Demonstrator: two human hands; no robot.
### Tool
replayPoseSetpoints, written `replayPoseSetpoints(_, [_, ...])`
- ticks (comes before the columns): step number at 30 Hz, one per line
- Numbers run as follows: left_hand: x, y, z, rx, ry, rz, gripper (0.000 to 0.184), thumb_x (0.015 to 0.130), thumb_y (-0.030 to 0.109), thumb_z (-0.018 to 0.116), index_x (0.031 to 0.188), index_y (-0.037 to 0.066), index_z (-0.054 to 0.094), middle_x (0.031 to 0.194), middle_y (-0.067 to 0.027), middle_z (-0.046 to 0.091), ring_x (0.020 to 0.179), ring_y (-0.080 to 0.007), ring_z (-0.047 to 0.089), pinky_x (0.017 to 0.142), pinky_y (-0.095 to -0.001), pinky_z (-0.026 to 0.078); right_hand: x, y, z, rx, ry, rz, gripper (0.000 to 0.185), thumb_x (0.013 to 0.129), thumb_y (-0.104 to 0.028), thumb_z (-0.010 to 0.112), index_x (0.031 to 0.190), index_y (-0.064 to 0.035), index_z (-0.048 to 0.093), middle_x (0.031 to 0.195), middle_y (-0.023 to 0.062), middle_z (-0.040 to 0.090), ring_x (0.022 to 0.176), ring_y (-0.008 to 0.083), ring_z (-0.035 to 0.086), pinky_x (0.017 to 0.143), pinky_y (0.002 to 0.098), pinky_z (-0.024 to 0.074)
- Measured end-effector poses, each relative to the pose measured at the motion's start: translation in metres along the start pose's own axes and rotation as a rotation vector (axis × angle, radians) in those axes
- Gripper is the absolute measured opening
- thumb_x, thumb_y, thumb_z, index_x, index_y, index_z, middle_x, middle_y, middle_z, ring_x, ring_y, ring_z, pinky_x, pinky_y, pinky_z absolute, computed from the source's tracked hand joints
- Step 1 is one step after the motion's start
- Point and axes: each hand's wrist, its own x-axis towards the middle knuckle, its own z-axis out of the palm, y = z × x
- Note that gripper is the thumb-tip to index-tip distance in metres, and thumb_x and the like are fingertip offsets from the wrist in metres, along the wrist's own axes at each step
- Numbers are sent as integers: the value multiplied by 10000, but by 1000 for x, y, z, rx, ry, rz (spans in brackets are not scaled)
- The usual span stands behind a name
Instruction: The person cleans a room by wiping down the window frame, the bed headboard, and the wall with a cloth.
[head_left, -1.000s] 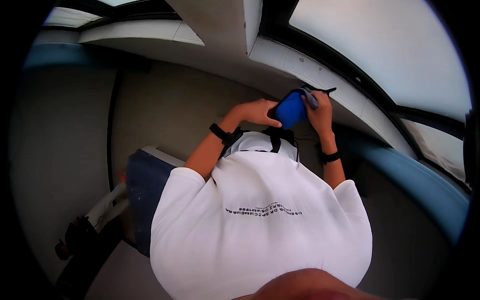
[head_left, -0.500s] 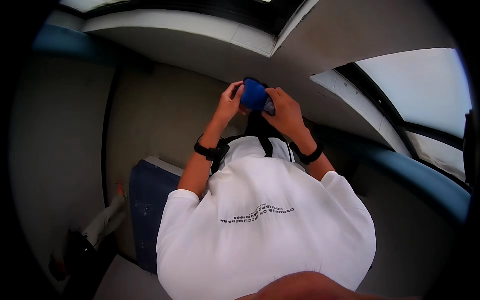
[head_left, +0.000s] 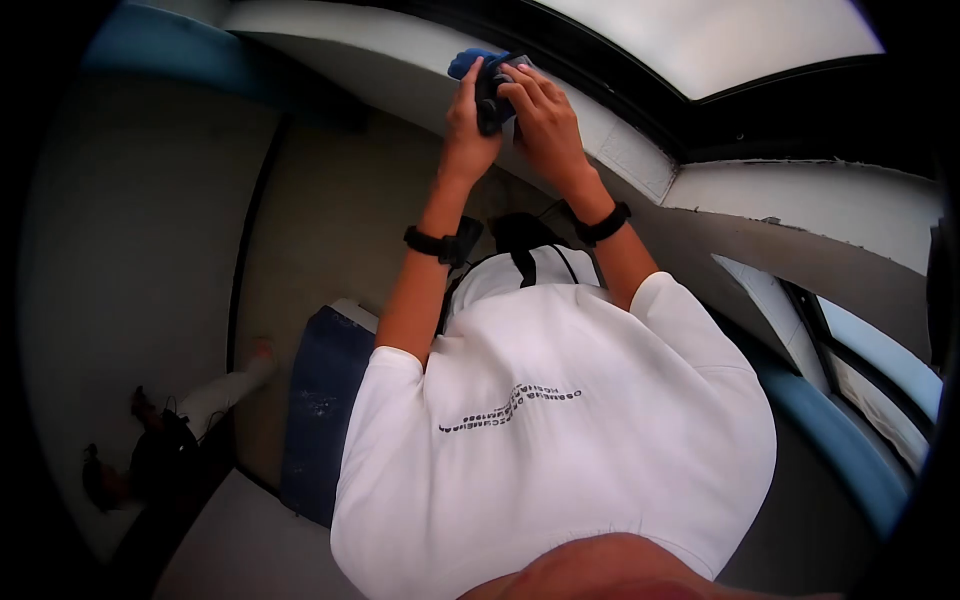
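My left hand [head_left: 470, 130] and my right hand [head_left: 552, 125] both grip a small blue and black item [head_left: 488, 95] from its two sides. It looks soft, with a blue lobed part sticking out at the far left and a dark grey part between the hands. Its exact kind is hard to make out. The right fingers curl over its dark upper part, while the left thumb and fingers press along its left side. Behind the item lies a white window ledge [head_left: 410, 65]. Black bands circle both wrists, the left one carrying a dark boxy piece.
Window panes [head_left: 730, 40] rise beyond the ledge, with a ledge corner to the right. A dark blue panel [head_left: 325, 420] stands at the left of my body. Another person [head_left: 165, 440] in dark and light clothes is at the lower left.
Both hands have moved forward and slightly left, up to the ledge, with the item. It has turned, so more black and less blue shows. The view has swung to the right.
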Motion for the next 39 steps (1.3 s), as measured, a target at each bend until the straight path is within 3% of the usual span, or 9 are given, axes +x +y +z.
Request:
replayPoseSetpoints(6, [63, -71, -43, 299, -181, 57, 684, 742, -79, 642, 1399, 58, 508, 1297, -215, 580, 1193, -438, 541, 1010, -473, 461, 32, 12, 80, -2, -156, 86, 499, 671, 51, 675, 1146, -51, 565, 1335, 150, 581, 1233, 385, 546, 1004, 449, 471])
replayPoseSetpoints(11, [71, -45, -35, 167, -505, -22, 686, 723, -21, 671, 1374, 37, 464, 1318, -221, 545, 1228, -447, 515, 1008, -464, 474, 15, 9, 44, 40, -231, 213, 496, 654, 59, 669, 1130, -28, 560, 1328, 180, 560, 1204, 391, 547, 994, 445, 480])
replayPoseSetpoints(16, [57, -42, -3, 104, -670, 261, 872, 711, -6, 731, 1487, 93, 348, 1432, -246, 395, 1301, -441, 455, 1065, -470, 437, -16, 4, 22, -36, -240, 436, 522, 665, 15, 711, 1154, -23, 533, 1366, 217, 516, 1235, 396, 524, 1010, 455, 469])
replayPoseSetpoints(19, [66, -27, -14, 178, -751, 350, 884, 654, -18, 753, 1452, 124, 402, 1344, -214, 483, 1228, -400, 516, 1004, -467, 470, -21, -23, 22, -113, -86, 484, 663, 663, -144, 818, 1223, -39, 480, 1400, 217, 486, 1313, 424, 469, 1040, 491, 444])
replayPoseSetpoints(22, [82, -43, -33, 66, -854, 281, 852, 638, -24, 742, 1419, 144, 446, 1220, -150, 564, 1101, -359, 590, 891, -465, 499, -6, -46, 37, -199, -39, 542, 643, 668, -144, 815, 1212, -39, 488, 1397, 195, 492, 1328, 435, 452, 1049, 489, 439])
replayPoseSetpoints(23, [83, -58, -38, -6, -802, 331, 816, 631, -28, 728, 1392, 119, 474, 1137, -116, 600, 1031, -352, 618, 816, -470, 496, 0, -49, 43, -210, -52, 567, 616, 668, -156, 823, 1188, -51, 511, 1396, 162, 501, 1333, 437, 453, 1051, 497, 441])
replayPoseSetpoints(28, [127, -86, -101, 124, -929, 299, 800, 661, -63, 646, 1425, 67, 444, 1207, -171, 597, 1080, -415, 597, 885, -469, 511, 53, -61, 88, -175, -155, 597, 553, 646, -119, 824, 1132, -75, 565, 1394, 120, 519, 1344, 406, 466, 1034, 491, 476])
replayPoseSetpoints(33, [159, -130, -186, 417, -840, 216, 794, 684, 24, 700, 1436, 77, 450, 1193, -175, 582, 1073, -405, 584, 882, -483, 499, 116, -77, 157, -24, -236, 386, 458, 668, -37, 753, 1081, -104, 568, 1396, 83, 525, 1346, 377, 468, 1010, 472, 508])
replayPoseSetpoints(39, [180, -145, -231, 844, -556, 315, 622, 724, 91, 771, 1315, 84, 577, 1210, -158, 566, 1097, -382, 573, 913, -484, 487, 155, -91, 221, -38, -50, 285, 428, 663, -22, 744, 1051, -110, 584, 1349, 64, 558, 1318, 356, 501, 958, 441, 538])
